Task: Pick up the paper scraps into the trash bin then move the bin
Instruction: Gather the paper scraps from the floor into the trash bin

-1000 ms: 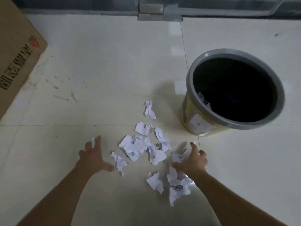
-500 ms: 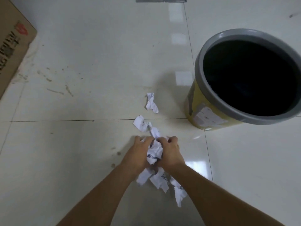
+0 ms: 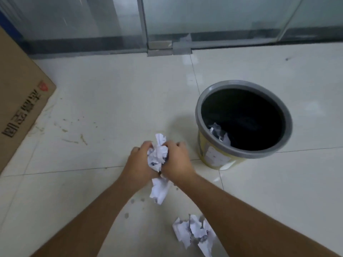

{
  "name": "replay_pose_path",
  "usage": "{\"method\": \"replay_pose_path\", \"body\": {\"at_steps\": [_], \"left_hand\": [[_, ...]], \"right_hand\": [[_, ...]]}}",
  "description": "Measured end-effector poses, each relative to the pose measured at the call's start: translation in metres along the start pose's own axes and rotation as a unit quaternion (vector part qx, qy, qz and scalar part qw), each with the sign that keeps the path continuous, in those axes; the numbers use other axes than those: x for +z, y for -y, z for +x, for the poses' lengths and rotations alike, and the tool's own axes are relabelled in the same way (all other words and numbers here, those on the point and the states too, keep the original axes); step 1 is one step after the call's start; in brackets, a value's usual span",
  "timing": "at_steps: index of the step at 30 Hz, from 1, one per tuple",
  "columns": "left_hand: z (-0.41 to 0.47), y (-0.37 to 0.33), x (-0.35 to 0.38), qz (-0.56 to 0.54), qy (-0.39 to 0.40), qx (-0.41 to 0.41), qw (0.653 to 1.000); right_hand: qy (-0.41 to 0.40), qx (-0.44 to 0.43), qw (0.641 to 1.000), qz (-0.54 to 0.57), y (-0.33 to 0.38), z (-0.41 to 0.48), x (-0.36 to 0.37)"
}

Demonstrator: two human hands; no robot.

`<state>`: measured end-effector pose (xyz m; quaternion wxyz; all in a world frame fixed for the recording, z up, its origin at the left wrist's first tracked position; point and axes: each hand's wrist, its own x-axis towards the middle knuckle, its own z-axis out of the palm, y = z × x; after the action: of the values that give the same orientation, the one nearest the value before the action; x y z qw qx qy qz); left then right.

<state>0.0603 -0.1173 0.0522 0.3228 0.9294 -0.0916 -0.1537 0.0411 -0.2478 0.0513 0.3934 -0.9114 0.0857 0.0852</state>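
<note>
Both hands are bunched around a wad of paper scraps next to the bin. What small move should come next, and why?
Probably carry the wad of scraps, pressed between the left hand and right hand, right, over the trash bin, and release. The bin's open mouth sits close by. One piece remains on the floor for a later pass.

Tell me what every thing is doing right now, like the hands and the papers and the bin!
Left hand: closed on the paper bundle.
Right hand: closed on the same bundle.
Paper bundle: crumpled, squeezed between both hands, a piece hanging below.
Loose scraps: crumpled, lying on the floor.
Trash bin: upright, open, some paper inside.
Cardboard box: resting on the floor at left.
</note>
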Motion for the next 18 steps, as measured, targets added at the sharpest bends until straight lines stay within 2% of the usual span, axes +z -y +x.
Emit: {"method": "replay_pose_path", "body": {"at_steps": [3,7,12,16,18], "left_hand": [[0.023,-0.066,-0.069,-0.007,-0.078,0.028,0.997],[0.052,-0.164,-0.106,-0.047,-0.118,0.117,0.985],[0.059,-0.247,-0.051,-0.084,-0.096,0.194,0.973],[0.056,-0.256,0.002,-0.056,-0.081,0.207,0.973],[0.056,-0.255,0.009,-0.043,-0.05,0.205,0.976]], "right_hand": [[-0.05,-0.05,0.997,0.031,0.057,0.023,-0.076],[-0.151,-0.093,0.984,0.009,0.087,0.027,-0.191],[-0.235,-0.05,0.97,-0.029,0.03,0.006,-0.264],[-0.241,-0.004,0.97,-0.034,-0.015,-0.011,-0.265],[-0.228,0.011,0.972,-0.048,-0.029,-0.013,-0.264]]}}
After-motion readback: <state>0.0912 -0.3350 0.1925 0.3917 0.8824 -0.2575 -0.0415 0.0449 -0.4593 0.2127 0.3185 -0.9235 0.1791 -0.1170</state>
